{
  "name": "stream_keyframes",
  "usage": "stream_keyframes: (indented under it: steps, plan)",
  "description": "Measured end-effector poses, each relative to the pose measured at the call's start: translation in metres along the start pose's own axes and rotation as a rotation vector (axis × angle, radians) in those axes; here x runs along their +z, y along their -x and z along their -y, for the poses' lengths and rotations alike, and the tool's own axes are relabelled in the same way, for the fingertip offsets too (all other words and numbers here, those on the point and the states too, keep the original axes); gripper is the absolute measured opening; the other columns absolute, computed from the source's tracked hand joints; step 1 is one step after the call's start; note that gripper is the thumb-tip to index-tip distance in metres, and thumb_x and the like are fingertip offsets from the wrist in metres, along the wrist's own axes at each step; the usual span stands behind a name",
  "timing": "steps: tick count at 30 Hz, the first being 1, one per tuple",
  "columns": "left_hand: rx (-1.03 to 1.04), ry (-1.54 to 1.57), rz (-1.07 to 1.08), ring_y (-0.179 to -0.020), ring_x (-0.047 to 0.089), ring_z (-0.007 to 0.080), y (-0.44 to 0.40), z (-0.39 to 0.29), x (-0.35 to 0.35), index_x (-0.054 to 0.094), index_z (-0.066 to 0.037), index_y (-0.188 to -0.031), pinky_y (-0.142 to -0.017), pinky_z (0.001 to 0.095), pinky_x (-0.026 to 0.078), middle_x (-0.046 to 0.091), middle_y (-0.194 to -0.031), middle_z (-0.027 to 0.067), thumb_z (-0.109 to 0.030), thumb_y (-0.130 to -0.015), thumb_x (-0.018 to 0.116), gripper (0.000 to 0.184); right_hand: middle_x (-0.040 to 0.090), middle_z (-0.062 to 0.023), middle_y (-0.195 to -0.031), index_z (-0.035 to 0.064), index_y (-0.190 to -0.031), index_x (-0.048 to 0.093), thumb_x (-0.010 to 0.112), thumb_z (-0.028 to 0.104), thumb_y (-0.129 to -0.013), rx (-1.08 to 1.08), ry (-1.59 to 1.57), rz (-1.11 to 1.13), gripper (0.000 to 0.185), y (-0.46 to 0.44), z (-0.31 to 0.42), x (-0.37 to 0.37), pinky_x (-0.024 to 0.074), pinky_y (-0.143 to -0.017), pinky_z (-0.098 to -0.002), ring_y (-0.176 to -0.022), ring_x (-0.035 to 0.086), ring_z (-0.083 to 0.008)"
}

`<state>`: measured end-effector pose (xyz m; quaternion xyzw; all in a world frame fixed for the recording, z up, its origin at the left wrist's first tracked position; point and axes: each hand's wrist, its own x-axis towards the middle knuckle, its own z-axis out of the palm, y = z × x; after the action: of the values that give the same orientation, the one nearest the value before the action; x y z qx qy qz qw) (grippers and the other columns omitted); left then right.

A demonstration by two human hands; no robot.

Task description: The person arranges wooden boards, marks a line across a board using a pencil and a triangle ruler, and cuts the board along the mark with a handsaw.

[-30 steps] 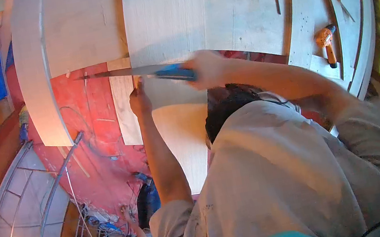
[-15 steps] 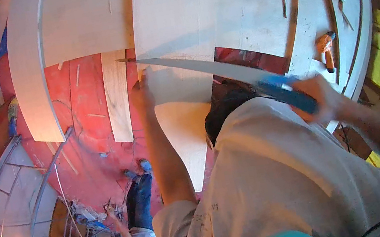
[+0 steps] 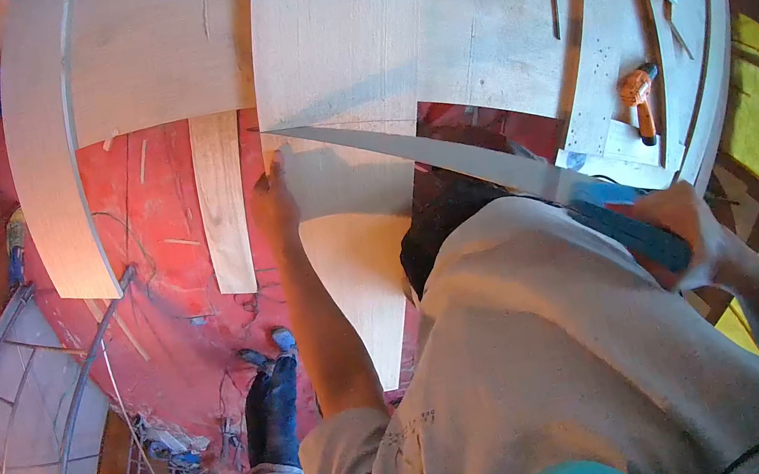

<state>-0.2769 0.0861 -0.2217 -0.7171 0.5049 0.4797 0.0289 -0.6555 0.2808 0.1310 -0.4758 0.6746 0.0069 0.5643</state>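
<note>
My right hand [image 3: 681, 232] is closed round the dark handle of a handsaw [image 3: 447, 156]. Its long, tapered blade lies across a pale wooden board [image 3: 327, 53], along a thin line on the surface, with the tip near the board's left edge. My left hand [image 3: 275, 199] grips that left edge just below the blade, thumb on top and the fingers mostly hidden. Below the blade the board runs on beside my body as a narrowing pale piece [image 3: 367, 310].
An orange-and-black hand tool [image 3: 640, 102] and a thin dark stick [image 3: 554, 11] lie on boards at the right. Pale planks [image 3: 222, 204] lie on or above the red floor [image 3: 178, 303]. Another person [image 3: 271, 429] is at lower left beside metal scaffolding [image 3: 93, 338].
My right hand has drawn the saw back to the right and slightly down, towards my body. My left hand stays on the board's edge. The other person's arm has shifted.
</note>
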Motion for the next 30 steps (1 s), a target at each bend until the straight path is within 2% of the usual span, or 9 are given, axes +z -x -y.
stream_keyframes:
  steps: [3,4,6,9,14,20,23,25,30]
  plan:
    - [0.047,0.028,-0.017,-0.086,0.068,0.0357,0.0,0.003,0.002,0.075,0.003,-0.097,-0.083,0.044,0.05,0.073,-0.088,0.0209,-0.075,-0.091,0.055,0.081,0.065,-0.0149,-0.072,0.0098,-0.094,0.068,0.071,0.019,-0.076,-0.062,0.029,-0.06,0.021,-0.017,0.004,0.005,0.0544,-0.063,-0.0452,-0.063,0.068,-0.0334]
    - [0.065,0.051,-0.03,-0.086,0.067,0.0354,0.003,0.0,0.0,0.075,0.003,-0.098,-0.082,0.0441,0.049,0.073,-0.088,0.0206,-0.075,-0.091,0.055,0.081,0.067,-0.0158,-0.073,0.0096,-0.095,0.069,0.071,0.02,-0.077,0.001,-0.053,0.02,0.021,-0.067,0.006,0.013,0.0549,-0.063,-0.0462,-0.063,0.068,-0.0344]
    - [0.044,0.014,-0.037,-0.088,0.067,0.0371,-0.007,0.01,0.004,0.075,0.003,-0.099,-0.082,0.0447,0.049,0.073,-0.09,0.0215,-0.073,-0.092,0.054,0.079,0.069,-0.0179,-0.076,0.0091,-0.097,0.071,0.071,0.026,-0.08,-0.34,0.051,-0.185,0.024,-0.206,-0.021,0.088,0.0563,-0.066,-0.049,-0.071,0.069,-0.0398]
    - [0.055,-0.032,-0.068,-0.086,0.066,0.0415,-0.014,0.022,0.009,0.074,0.002,-0.097,-0.077,0.0469,0.049,0.071,-0.089,0.0238,-0.067,-0.096,0.053,0.073,0.072,-0.02,-0.08,0.0115,-0.099,0.071,0.068,0.029,-0.083,-0.252,0.105,-0.117,0.024,-0.313,0.057,0.113,0.0563,-0.073,-0.0522,-0.078,0.07,-0.0423]
    - [0.003,-0.127,-0.009,-0.091,0.067,0.0424,-0.012,0.016,0.005,0.075,0.0,-0.104,-0.083,0.0471,0.049,0.073,-0.1,0.0251,-0.062,-0.098,0.05,0.067,0.071,-0.019,-0.082,0.0084,-0.099,0.071,0.071,0.029,-0.083,-0.261,0.199,-0.241,0.026,-0.198,0.02,0.083,0.0559,-0.07,-0.0506,-0.077,0.069,-0.0403]
    - [0.072,0.009,-0.012,-0.093,0.068,0.0416,-0.004,0.008,0.003,0.073,0.004,-0.101,-0.082,0.0481,0.05,0.072,-0.101,0.0275,-0.069,-0.095,0.052,0.076,0.068,-0.0149,-0.076,0.0085,-0.107,0.071,0.073,0.02,-0.075,-0.079,-0.052,-0.051,0.035,-0.002,-0.002,-0.005,0.0556,-0.064,-0.0436,-0.068,0.071,-0.0336]
    - [0.062,-0.034,-0.046,-0.083,0.067,0.0399,-0.007,0.012,0.004,0.074,0.002,-0.102,-0.075,0.0493,0.048,0.072,-0.088,0.0232,-0.066,-0.096,0.056,0.071,0.07,-0.0151,-0.078,0.0091,-0.108,0.072,0.074,0.021,-0.077,-0.017,0.0,0.018,0.033,-0.079,-0.014,0.029,0.0567,-0.064,-0.0434,-0.068,0.071,-0.0339]
    - [0.12,-0.05,-0.166,-0.087,0.068,0.0418,-0.007,0.016,0.01,0.074,0.0,-0.105,-0.077,0.0492,0.05,0.073,-0.092,0.0242,-0.066,-0.096,0.055,0.069,0.072,-0.0184,-0.082,0.0096,-0.104,0.073,0.072,0.029,-0.082,-0.336,0.086,-0.184,0.029,-0.229,-0.023,0.101,0.0575,-0.071,-0.0483,-0.075,0.071,-0.0388]
    - [0.097,-0.138,-0.109,-0.094,0.068,0.0444,-0.013,0.037,0.008,0.075,-0.001,-0.109,-0.08,0.0504,0.051,0.073,-0.096,0.0258,-0.063,-0.097,0.054,0.066,0.073,-0.0222,-0.089,0.0106,-0.102,0.073,0.068,0.023,-0.082,-0.134,0.154,-0.014,0.024,-0.326,0.088,0.112,0.056,-0.076,-0.0506,-0.086,0.071,-0.0412]
